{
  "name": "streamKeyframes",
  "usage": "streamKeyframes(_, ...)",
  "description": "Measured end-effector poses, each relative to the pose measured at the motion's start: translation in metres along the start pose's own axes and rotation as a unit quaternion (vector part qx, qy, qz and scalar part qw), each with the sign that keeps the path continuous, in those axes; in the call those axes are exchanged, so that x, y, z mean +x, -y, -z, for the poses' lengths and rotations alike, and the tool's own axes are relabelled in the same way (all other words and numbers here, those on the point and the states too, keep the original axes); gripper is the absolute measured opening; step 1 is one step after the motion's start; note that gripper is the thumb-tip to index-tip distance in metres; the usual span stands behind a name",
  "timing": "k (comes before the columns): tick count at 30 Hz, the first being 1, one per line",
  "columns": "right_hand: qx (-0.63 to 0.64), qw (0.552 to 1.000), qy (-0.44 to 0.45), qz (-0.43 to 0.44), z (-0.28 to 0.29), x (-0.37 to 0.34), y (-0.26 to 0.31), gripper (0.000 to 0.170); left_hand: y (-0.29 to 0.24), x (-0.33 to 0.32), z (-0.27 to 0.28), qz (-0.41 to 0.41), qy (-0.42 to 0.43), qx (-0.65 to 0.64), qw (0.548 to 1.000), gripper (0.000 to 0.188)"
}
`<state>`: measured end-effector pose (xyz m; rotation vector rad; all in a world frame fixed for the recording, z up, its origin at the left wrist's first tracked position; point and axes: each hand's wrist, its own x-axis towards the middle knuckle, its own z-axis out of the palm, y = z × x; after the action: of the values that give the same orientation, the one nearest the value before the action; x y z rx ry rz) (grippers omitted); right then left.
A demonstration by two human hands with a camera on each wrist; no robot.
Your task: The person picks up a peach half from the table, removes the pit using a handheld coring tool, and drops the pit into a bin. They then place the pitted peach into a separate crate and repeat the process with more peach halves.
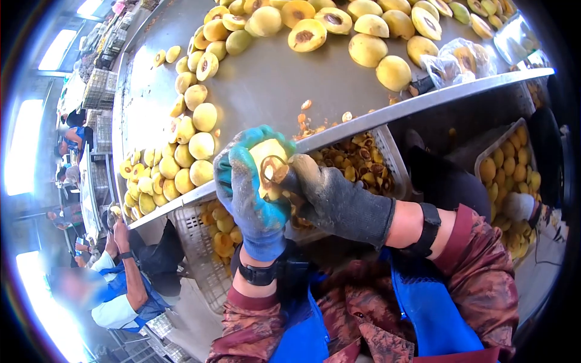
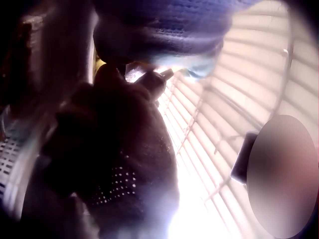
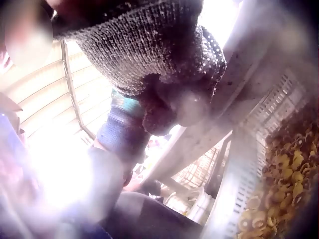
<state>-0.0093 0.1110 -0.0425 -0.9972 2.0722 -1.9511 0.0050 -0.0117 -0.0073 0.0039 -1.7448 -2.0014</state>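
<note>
In the head view my left hand (image 1: 251,196), in a blue and teal glove, cups a yellow peach half (image 1: 269,149) with its cut side and brown centre turned toward my right hand. My right hand (image 1: 348,202), in a dark grey glove, grips a dark-handled tool (image 1: 290,180) whose end is at that brown centre. Both hands are just over the table's near edge. The left wrist view is dark, with the right glove (image 2: 124,149) below the left glove (image 2: 159,35). From the right wrist, the grey glove (image 3: 149,50) hides most of the tool.
Peach halves (image 1: 305,35) line the metal table (image 1: 260,78), with scraps (image 1: 302,121) near its edge. Below are a crate of dark pits and scraps (image 1: 363,158) and crates of peaches (image 1: 224,233). A plastic bag (image 1: 463,60) lies at right. Another person (image 1: 130,290) works at left.
</note>
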Motion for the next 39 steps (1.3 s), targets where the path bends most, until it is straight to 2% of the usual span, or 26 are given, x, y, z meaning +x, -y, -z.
streamKeyframes(1, 0.021, 1.000, 0.004, -0.021, 0.000, -0.001, 0.000, 0.063, -0.001, 0.000, -0.001, 0.003, -0.003, -0.009, 1.000, 0.025)
streamKeyframes(3, 0.000, 1.000, 0.017, 0.001, -0.001, -0.003, -0.002, 0.060, -0.002, 0.000, -0.002, 0.010, -0.011, -0.028, 1.000, 0.025)
streamKeyframes(5, -0.002, 1.000, 0.029, -0.005, -0.002, -0.003, -0.006, 0.059, 0.000, 0.000, -0.001, -0.107, 0.021, 0.194, 0.975, 0.027)
streamKeyframes(8, 0.020, 0.997, 0.040, -0.059, -0.005, -0.006, -0.010, 0.060, 0.005, 0.001, 0.001, -0.096, 0.034, 0.212, 0.972, 0.034)
streamKeyframes(10, 0.028, 0.994, 0.039, -0.096, -0.006, -0.006, -0.010, 0.059, 0.006, 0.002, 0.001, -0.046, 0.025, 0.107, 0.993, 0.036)
streamKeyframes(13, 0.003, 0.999, 0.001, -0.038, -0.013, -0.004, -0.014, 0.067, -0.003, 0.007, -0.007, 0.059, -0.016, -0.081, 0.995, 0.040)
streamKeyframes(16, -0.004, 1.000, -0.012, -0.015, -0.020, -0.006, -0.020, 0.074, -0.005, 0.004, -0.008, 0.012, -0.002, 0.028, 1.000, 0.041)
streamKeyframes(18, -0.037, 0.999, 0.000, -0.012, -0.020, -0.010, -0.018, 0.075, -0.001, 0.002, -0.002, 0.003, 0.001, 0.044, 0.999, 0.040)
streamKeyframes(21, -0.047, 0.997, 0.037, -0.041, -0.012, -0.012, -0.010, 0.066, -0.002, 0.003, 0.001, 0.004, 0.029, 0.036, 0.999, 0.040)
streamKeyframes(25, -0.011, 0.995, 0.048, -0.086, -0.002, -0.012, 0.004, 0.043, -0.003, 0.001, 0.000, -0.004, 0.039, 0.068, 0.997, 0.040)
streamKeyframes(28, 0.108, 0.978, 0.077, -0.158, 0.010, -0.009, 0.020, 0.032, -0.005, 0.006, 0.007, 0.052, 0.089, -0.051, 0.993, 0.038)
streamKeyframes(31, 0.142, 0.958, 0.119, -0.218, 0.021, -0.008, 0.034, 0.026, -0.008, 0.008, 0.012, 0.143, 0.086, -0.095, 0.981, 0.036)
streamKeyframes(33, 0.149, 0.965, 0.108, -0.187, 0.021, -0.010, 0.032, 0.027, -0.009, 0.010, 0.013, 0.161, 0.103, -0.099, 0.977, 0.035)
streamKeyframes(35, 0.214, 0.940, 0.129, -0.233, 0.024, -0.012, 0.033, 0.028, -0.010, 0.011, 0.014, 0.178, 0.119, -0.094, 0.972, 0.034)
streamKeyframes(37, 0.329, 0.859, 0.180, -0.348, 0.031, -0.011, 0.039, 0.028, -0.012, 0.012, 0.015, 0.194, 0.134, -0.082, 0.968, 0.034)
streamKeyframes(39, 0.386, 0.832, 0.188, -0.351, 0.036, -0.010, 0.042, 0.029, -0.011, 0.013, 0.014, 0.183, 0.147, -0.082, 0.969, 0.033)
